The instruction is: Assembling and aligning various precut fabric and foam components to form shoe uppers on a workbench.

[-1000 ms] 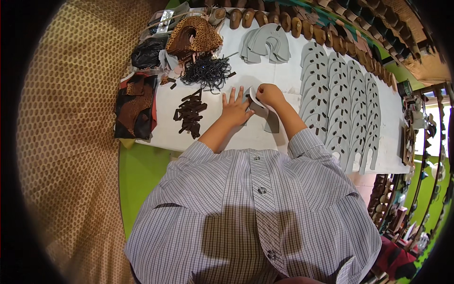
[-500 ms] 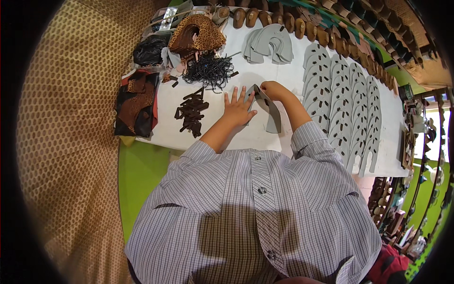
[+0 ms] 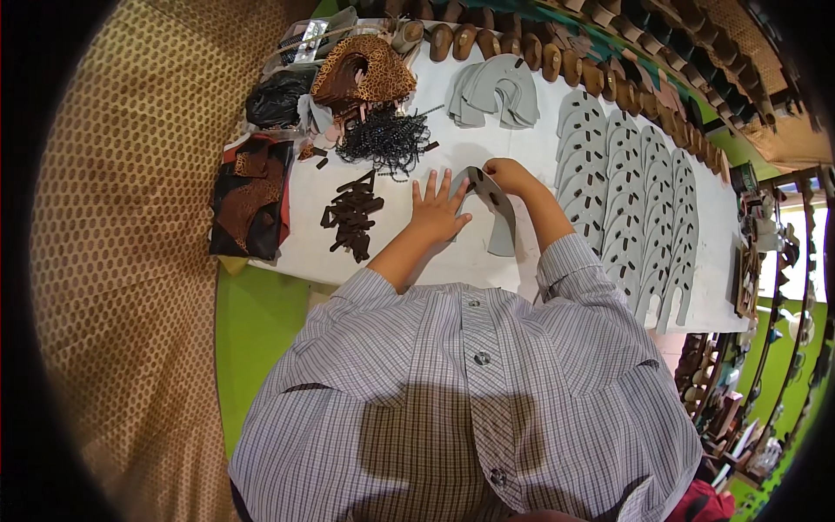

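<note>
My left hand [image 3: 437, 210] lies flat with fingers spread, pressing the left leg of a grey, arch-shaped sandal upper [image 3: 502, 233] onto the white table. My right hand [image 3: 508, 177] is closed in a pinch at the upper right edge of this piece, near its top. Dark marks or small dark strips show along the curve; which of these they are, I cannot tell. The right leg of the upper stands out from the table and bends toward me. To the left of my left hand lies a loose pile of short dark brown strips [image 3: 352, 215].
Overlapping rows of grey uppers with dark spots [image 3: 622, 161] cover the right side. A stack of grey uppers [image 3: 496, 91] lies at the back. Black bead strings [image 3: 383, 143] and leopard-print pieces [image 3: 383, 70] fill the far left. Brown shoe lasts [image 3: 551, 63] line the far edge.
The top of the grey upper looks rounder, where it was bent more sharply before. My right hand stays pinched at its edge and my left hand stays flat. The whole view has shifted slightly.
</note>
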The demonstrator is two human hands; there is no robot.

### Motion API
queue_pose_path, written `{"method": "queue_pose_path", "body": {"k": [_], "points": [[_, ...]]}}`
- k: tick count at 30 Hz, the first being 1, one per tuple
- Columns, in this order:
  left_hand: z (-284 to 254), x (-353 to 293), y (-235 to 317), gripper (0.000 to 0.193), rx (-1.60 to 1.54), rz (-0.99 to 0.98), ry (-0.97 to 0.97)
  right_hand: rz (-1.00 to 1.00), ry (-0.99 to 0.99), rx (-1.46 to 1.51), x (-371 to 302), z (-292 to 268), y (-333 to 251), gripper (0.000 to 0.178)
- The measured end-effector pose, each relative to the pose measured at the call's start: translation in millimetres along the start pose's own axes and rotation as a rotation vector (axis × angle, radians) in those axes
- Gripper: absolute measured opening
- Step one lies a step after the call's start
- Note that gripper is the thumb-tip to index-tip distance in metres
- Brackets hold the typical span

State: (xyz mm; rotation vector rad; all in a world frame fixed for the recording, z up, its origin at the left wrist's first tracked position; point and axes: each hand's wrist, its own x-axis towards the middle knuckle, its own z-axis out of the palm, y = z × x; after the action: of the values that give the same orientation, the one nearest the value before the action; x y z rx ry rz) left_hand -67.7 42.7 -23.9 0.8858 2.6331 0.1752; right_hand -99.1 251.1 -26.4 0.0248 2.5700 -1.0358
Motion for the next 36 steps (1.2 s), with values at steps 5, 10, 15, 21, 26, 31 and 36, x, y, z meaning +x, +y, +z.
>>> {"method": "queue_pose_path", "body": {"k": [5, 10, 15, 21, 26, 31, 36], "points": [[1.8, -2.7, -2.7, 0.070, -0.004, 0.007, 0.039, 0.343, 0.065, 0.440, -12.6, -8.9, -25.0, 0.046], [3.5, -5.1, -3.9, 0.063, 0.011, 0.029, 0.083, 0.142, -0.125, 0.261, -21.8, -11.6, -32.9, 0.051], [6.6, -4.6, -1.7, 0.056, 0.011, 0.057, 0.160, 0.163, -0.063, 0.083, -12.0, -6.5, -21.5, 0.047], [10.3, -5.3, -3.6, 0.059, 0.018, 0.058, 0.172, 0.199, -0.070, 0.043, -7.3, -4.1, -22.7, 0.043], [8.9, -6.0, -2.3, 0.056, 0.011, 0.065, 0.208, 0.176, 0.118, -0.076, -8.2, 5.4, -16.1, 0.031], [17.9, -9.4, -5.3, 0.058, -0.033, 0.087, 0.331, -0.007, 0.634, -0.287, -23.3, 13.8, -24.8, 0.017], [22.0, -15.4, -7.2, 0.055, -0.142, 0.107, 0.438, -0.105, 0.585, -0.312, -48.4, 28.5, -29.7, 0.012]]}}
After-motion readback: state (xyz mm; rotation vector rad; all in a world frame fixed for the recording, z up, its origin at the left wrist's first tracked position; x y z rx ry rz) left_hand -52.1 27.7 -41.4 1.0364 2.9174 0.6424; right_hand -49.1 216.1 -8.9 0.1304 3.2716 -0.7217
